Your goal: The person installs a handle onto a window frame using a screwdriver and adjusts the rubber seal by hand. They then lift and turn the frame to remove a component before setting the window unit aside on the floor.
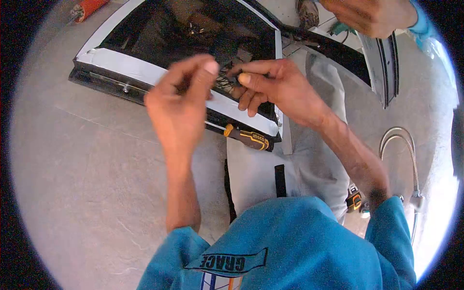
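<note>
My left hand (178, 108) is raised over the near edge of a dark glass panel (159, 36) with a white frame (126, 66). Its thumb and fingers are pinched together, slightly blurred, and I cannot make out anything in them. Facing it, my right hand (278, 89) pinches a small dark piece (238, 76) between thumb and forefinger, its other fingers curled. A yellow-and-black screwdriver (250, 138) lies along the panel's black outer strip (104, 83), close to my lap. Small screw-like pieces (194, 30) rest on the glass.
At the upper right, another person's hand (369, 17) is by a second dark panel with a pale frame (369, 63). A red cylinder (89, 8) lies at the upper left. On the right are a metal flexible hose (413, 159) and an orange-and-black tool (355, 200) beside my leg.
</note>
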`<state>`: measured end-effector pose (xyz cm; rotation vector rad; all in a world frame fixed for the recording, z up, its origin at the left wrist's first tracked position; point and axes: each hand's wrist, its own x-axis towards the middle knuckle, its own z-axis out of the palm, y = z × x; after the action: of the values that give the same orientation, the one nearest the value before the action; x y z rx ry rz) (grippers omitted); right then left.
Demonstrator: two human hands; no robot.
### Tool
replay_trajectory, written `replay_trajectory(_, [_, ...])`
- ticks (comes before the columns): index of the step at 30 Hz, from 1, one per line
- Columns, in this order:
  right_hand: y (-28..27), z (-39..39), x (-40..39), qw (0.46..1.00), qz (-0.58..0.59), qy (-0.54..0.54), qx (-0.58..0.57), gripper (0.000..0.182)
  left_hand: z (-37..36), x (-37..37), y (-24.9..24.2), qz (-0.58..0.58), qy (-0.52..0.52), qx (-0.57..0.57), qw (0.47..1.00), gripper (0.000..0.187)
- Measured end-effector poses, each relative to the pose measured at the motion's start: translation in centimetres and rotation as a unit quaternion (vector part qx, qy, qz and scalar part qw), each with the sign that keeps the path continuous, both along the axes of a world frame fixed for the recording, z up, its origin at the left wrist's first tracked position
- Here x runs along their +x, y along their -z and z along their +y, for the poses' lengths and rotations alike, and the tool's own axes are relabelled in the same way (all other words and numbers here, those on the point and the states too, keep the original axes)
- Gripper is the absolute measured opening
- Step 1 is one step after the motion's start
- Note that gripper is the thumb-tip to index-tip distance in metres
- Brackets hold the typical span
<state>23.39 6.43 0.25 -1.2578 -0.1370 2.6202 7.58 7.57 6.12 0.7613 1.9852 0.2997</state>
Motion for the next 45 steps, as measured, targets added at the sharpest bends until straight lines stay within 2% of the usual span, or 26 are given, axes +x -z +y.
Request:
replay_trajectory(2, [-0.2,0.2,0.0,1.000,-0.006,-0.019,0.024,0.024,-1.0,1.2,-0.5,-0.040,-0.039,-0.068,0.996,0.019])
replay_trajectory(4, [-0.3,0.2,0.1,0.997,-0.003,-0.027,0.079,0.024,-2.1,1.3,-0.3,-0.057,-0.055,-0.069,0.994,0.019])
replay_trajectory(8, [-0.1,-0.8,0.6,0.995,-0.003,-0.030,0.096,0.023,-2.9,1.4,0.1,-0.072,-0.046,-0.075,0.994,0.021])
replay_trajectory(15, [0.0,-1.0,1.6,0.998,0.003,-0.028,0.058,0.024,-4.0,1.9,0.8,-0.100,-0.054,-0.050,0.992,0.033])
replay_trajectory(20, [-0.2,-1.1,1.9,1.000,0.014,-0.016,0.014,0.032,-4.5,2.3,0.8,-0.123,-0.107,-0.052,0.985,0.038])
replay_trajectory(26, [0.0,-1.8,2.1,0.999,0.011,0.044,-0.019,0.031,-5.0,3.4,0.8,-0.151,-0.145,-0.026,0.978,0.044])
replay_trajectory(29, [0.0,-1.9,2.2,0.999,-0.002,0.037,-0.013,0.030,-5.2,3.6,0.7,-0.155,-0.167,-0.059,0.972,0.049])
replay_trajectory(33, [-0.1,-2.5,2.1,0.997,-0.017,0.056,-0.055,0.030,-5.8,4.1,0.6,-0.155,-0.186,-0.034,0.970,0.044])
replay_trajectory(35, [0.0,-2.8,1.8,0.995,-0.021,0.069,-0.075,0.029,-6.2,4.2,0.5,-0.113,-0.163,-0.011,0.980,0.039])
replay_trajectory(44, [0.0,-3.7,1.1,0.998,-0.037,0.052,-0.015,0.029,-6.4,4.7,0.2,-0.048,-0.126,-0.008,0.991,0.026])
replay_trajectory(45, [-0.2,-3.9,0.9,0.994,-0.080,0.013,0.068,0.028,-6.4,4.7,0.2,-0.048,-0.127,-0.007,0.991,0.026])
